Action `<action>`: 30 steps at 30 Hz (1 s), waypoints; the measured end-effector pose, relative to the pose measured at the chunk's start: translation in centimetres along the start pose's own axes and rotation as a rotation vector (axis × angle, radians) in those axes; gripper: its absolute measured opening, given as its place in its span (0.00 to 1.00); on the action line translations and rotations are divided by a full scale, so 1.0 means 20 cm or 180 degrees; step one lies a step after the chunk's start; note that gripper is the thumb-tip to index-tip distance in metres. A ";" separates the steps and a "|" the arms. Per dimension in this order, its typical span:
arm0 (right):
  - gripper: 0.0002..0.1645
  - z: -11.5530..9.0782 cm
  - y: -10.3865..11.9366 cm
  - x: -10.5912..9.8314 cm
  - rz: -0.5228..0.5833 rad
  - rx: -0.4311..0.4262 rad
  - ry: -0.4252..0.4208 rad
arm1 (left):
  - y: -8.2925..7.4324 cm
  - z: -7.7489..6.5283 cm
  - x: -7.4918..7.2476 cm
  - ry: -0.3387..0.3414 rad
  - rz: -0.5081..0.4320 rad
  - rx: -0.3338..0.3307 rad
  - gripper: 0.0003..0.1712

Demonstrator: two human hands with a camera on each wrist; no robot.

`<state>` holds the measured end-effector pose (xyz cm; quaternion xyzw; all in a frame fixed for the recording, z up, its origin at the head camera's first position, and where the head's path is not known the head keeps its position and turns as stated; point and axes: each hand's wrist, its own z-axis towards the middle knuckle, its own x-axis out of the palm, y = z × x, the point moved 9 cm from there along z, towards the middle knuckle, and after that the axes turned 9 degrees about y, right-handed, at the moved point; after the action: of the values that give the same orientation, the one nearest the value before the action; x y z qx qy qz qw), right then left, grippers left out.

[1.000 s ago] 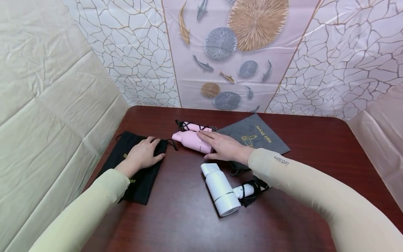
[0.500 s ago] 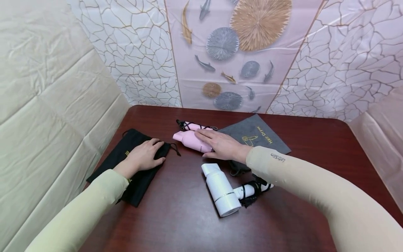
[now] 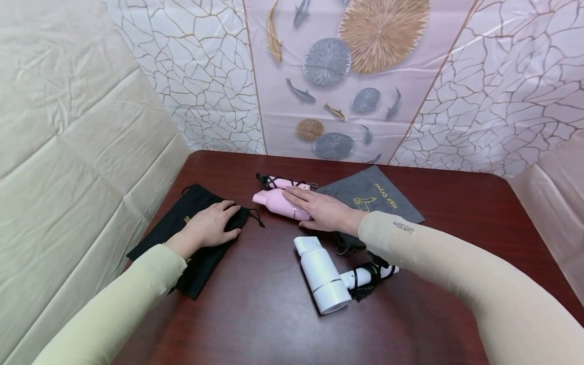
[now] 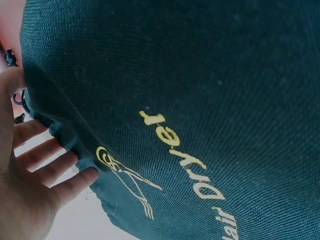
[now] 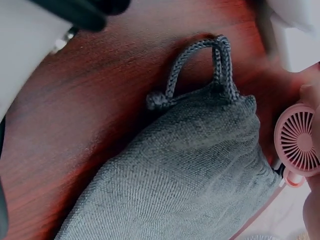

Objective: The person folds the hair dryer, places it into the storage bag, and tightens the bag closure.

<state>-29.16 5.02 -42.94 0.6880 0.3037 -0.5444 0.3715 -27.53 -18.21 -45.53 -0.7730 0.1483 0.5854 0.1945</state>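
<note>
On the left of the table, my left hand (image 3: pixel 207 228) rests on a black drawstring pouch (image 3: pixel 159 230), near its cord end. The fingers are spread and loosely bent; in the left wrist view the yellow "Hair Dryer" print on the pouch (image 4: pixel 190 95) shows beside them. My right hand (image 3: pixel 326 210) lies over the rear part of a pink hair dryer (image 3: pixel 274 203), fingers extended and touching its top. That dryer's folded handle (image 3: pixel 285 182) has a black cord wound round it. In the right wrist view its round grille (image 5: pixel 300 142) shows at the right edge.
A grey drawstring pouch (image 3: pixel 388 195) lies behind my right forearm, partly under it. Nearer to me a white hair dryer (image 3: pixel 321 274) lies on its side, its handle wrapped in black cord. Cloth walls surround the dark red tabletop (image 3: pixel 255 319) at the back and sides.
The black pouch has turned slightly under my left hand: its near end moved left, its cord end a little right. My right hand has stayed on the pink hair dryer.
</note>
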 end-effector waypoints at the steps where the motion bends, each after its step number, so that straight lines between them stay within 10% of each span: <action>1: 0.53 0.00 0.00 0.00 0.0003 -0.0018 -0.0010 | 0.00 0.00 0.00 -0.0021 0.0012 0.0017 0.41; 23: 0.43 -0.01 0.04 -0.17 -0.0378 -0.0117 -0.0275 | -0.04 -0.02 -0.02 0.0094 -0.0078 0.0258 0.39; 30: 0.42 -0.05 0.06 -0.22 -0.0419 -0.0149 -0.0408 | 0.05 0.01 -0.14 -0.0367 -0.0162 -0.0416 0.31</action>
<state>-28.55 5.13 -38.27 0.6215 0.3366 -0.6032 0.3696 -28.84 -19.08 -43.07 -0.7526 0.0787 0.6322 0.1667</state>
